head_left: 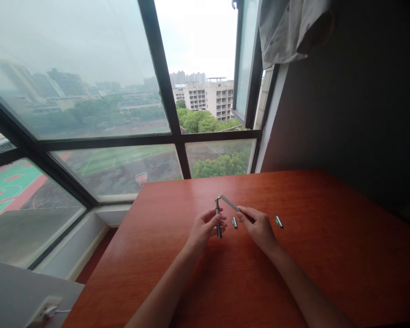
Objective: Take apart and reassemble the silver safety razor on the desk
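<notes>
My left hand (205, 228) is closed around a razor handle (219, 230), dark at its lower end with a shiny metal neck, held nearly upright above the table. My right hand (258, 224) pinches a slim whitish stick (229, 202), which slants up to the left. The stick's far end meets or overlaps the top of the razor handle; whether they touch I cannot tell. Between my hands a small teal-and-black razor cartridge (234, 222) lies on the table. A second, similar cartridge (279, 222) lies to the right of my right hand.
The reddish-brown wooden table (328, 255) fills the space below my hands. Dark-framed windows (177, 136) rise behind it, one pane swung open. A grey cloth (287, 36) hangs at upper right by a dark wall. A socket with a white plug (50, 311) is at lower left.
</notes>
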A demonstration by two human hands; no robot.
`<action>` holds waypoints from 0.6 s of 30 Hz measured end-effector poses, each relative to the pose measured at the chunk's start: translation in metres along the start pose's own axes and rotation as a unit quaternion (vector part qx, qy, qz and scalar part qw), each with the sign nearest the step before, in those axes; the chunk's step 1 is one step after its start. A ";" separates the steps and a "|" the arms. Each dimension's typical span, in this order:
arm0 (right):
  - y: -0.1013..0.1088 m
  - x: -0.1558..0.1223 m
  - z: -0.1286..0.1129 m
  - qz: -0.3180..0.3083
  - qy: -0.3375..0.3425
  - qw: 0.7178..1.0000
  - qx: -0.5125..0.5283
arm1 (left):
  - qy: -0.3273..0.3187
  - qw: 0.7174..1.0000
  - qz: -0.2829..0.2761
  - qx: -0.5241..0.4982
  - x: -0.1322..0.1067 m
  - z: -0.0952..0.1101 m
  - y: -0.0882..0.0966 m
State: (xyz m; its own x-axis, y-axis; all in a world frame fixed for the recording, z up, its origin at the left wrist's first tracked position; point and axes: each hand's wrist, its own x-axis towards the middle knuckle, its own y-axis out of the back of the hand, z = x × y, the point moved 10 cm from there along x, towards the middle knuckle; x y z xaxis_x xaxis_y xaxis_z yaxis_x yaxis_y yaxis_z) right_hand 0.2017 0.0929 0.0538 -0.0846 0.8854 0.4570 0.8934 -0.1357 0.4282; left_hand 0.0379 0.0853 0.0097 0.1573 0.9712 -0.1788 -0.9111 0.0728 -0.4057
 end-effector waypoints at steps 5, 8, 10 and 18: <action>0.000 0.000 -0.001 -0.004 0.004 1.000 0.000 | 0.004 1.000 0.000 0.006 0.001 -0.002 0.002; 0.001 0.000 -0.002 -0.002 0.007 1.000 -0.007 | 0.002 1.000 -0.001 0.005 0.001 -0.001 0.002; 0.003 0.001 -0.002 0.003 0.008 1.000 -0.017 | 0.001 1.000 -0.002 0.004 0.001 -0.001 0.001; 0.005 0.001 -0.004 0.014 0.014 0.999 -0.030 | 0.000 1.000 0.008 0.008 0.001 -0.002 0.004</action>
State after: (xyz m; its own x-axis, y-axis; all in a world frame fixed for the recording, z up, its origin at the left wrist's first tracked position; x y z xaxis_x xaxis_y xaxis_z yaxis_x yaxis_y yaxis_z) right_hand 0.2043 0.0909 0.0592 -0.0729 0.8687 0.4900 0.8677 -0.1869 0.4606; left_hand 0.0355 0.0865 0.0062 0.1422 0.9724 -0.1853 -0.9194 0.0604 -0.3886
